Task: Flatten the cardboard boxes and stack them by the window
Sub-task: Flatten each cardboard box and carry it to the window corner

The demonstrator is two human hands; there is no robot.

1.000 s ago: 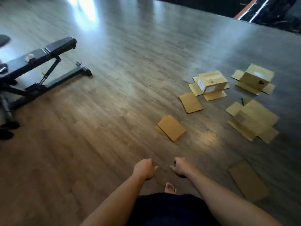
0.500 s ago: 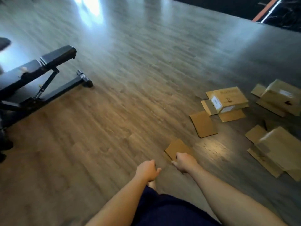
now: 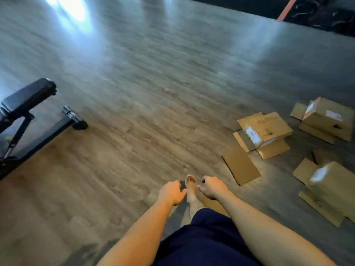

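The head view looks down on a grey-brown wood-plank floor (image 3: 153, 93), blurred by motion. At the bottom, two bare forearms reach forward over dark blue shorts (image 3: 201, 242). The left hand (image 3: 172, 191) hangs with loosely curled fingers and grasps nothing. The right hand (image 3: 212, 187) is likewise loosely curled and grasps nothing. Between the two hands a bare foot (image 3: 190, 189) shows above the planks; whether it touches the floor cannot be told. Just behind the right forearm a sliver of flat brown cardboard (image 3: 215, 205) lies on the floor, mostly hidden.

The task's boxes sit toward the right edge of the floor. A flat brown cardboard sheet (image 3: 241, 167) lies nearest the hands. Just beyond it stands a brown cardboard box with a white label (image 3: 267, 129), its flaps splayed out on the floor around it. Further right, near the frame's edge, is a second brown labelled box (image 3: 329, 118), also resting on spread flaps. Below that, at the right edge, a third brown box with a pale label (image 3: 332, 183) sits on opened flaps, blurred.

Toward the left edge stands a black padded weight bench (image 3: 26, 96) on a black metal frame. A bright patch of light reflects off the floor's far left corner.
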